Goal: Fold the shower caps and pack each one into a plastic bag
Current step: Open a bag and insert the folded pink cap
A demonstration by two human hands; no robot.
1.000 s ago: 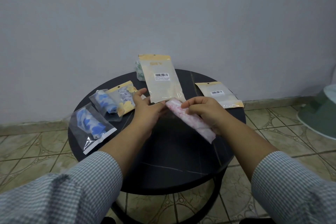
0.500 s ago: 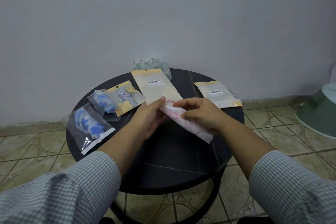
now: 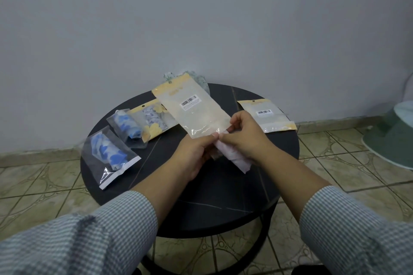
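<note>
A folded pink-and-white shower cap (image 3: 237, 157) is rolled into a strip above the round black table (image 3: 201, 196). My right hand (image 3: 243, 138) grips its upper end. An empty yellow-topped plastic bag (image 3: 192, 109) with a barcode label tilts up and away from me, and my left hand (image 3: 194, 156) pinches its near edge. The right fingertips also touch that edge, where the cap's tip meets the bag. Whether the bag's mouth is parted I cannot tell.
Two clear bags with blue caps (image 3: 109, 154) (image 3: 127, 127) and a yellow bag with a packed cap (image 3: 154, 120) lie on the table's left. Another empty yellow bag (image 3: 268, 116) lies at right. A crumpled green-patterned cap (image 3: 201, 78) sits by the wall. A green basin (image 3: 393, 131) stands on the floor.
The bag has lifted off the table and tilted up. My right hand slid up the cap to the bag's near edge, and both hands came together there.
</note>
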